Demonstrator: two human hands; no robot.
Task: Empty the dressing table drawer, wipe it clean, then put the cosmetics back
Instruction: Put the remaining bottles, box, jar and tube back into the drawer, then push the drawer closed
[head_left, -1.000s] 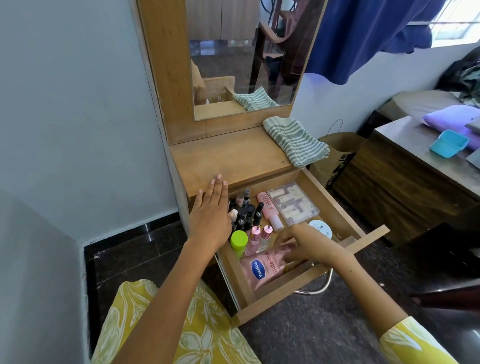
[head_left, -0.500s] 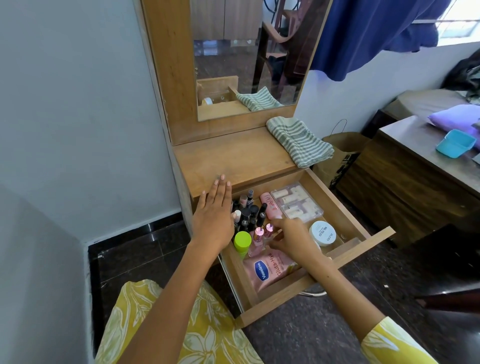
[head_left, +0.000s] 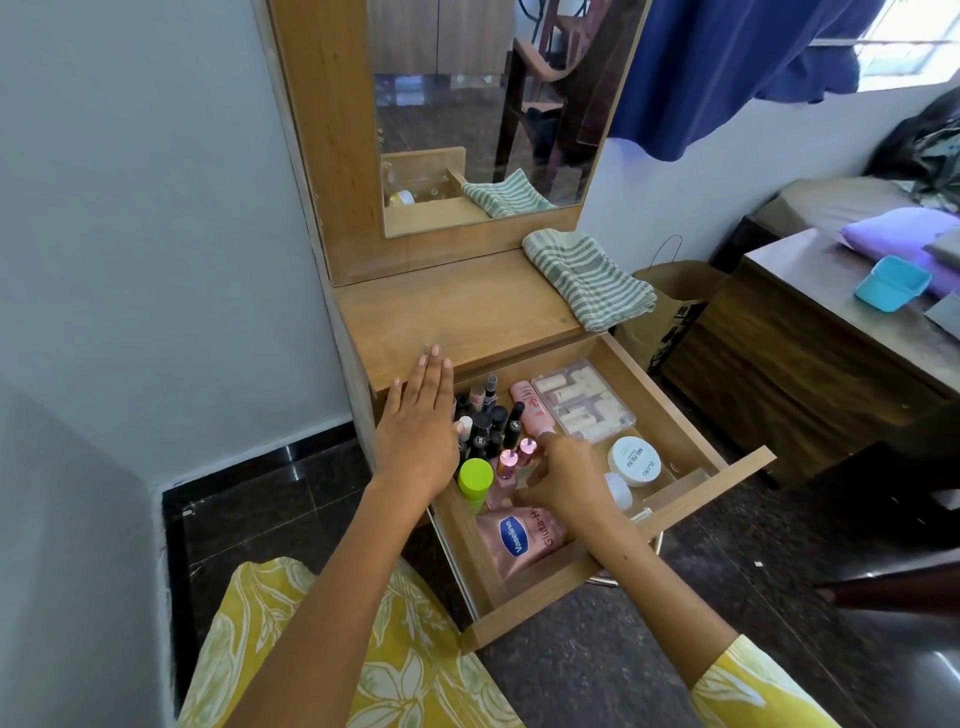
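The wooden drawer (head_left: 727, 480) of the dressing table is pulled out and full of cosmetics. It holds a pink Vaseline tube (head_left: 519, 540), a green-capped bottle (head_left: 475, 478), pink-capped bottles (head_left: 511, 460), a cluster of black bottles (head_left: 488, 421), a pink tube (head_left: 525, 402), a clear box (head_left: 582, 400) and a white jar (head_left: 634, 460). My left hand (head_left: 421, 421) lies flat with straight fingers over the drawer's left side and the tabletop's front edge. My right hand (head_left: 561, 478) reaches into the drawer, its fingertips by the pink tube and pink-capped bottles, holding nothing. A striped cloth (head_left: 587, 278) lies on the tabletop (head_left: 457, 317).
A mirror (head_left: 478, 114) stands behind the tabletop. A brown paper bag (head_left: 670, 291) sits on the floor right of the dressing table. Further right is a dark wooden unit (head_left: 805, 353) with a teal container (head_left: 891, 283) on it. The floor is dark tile.
My right hand has moved from the drawer's front toward the pink-capped bottles, uncovering the white jar. My left hand has barely moved.
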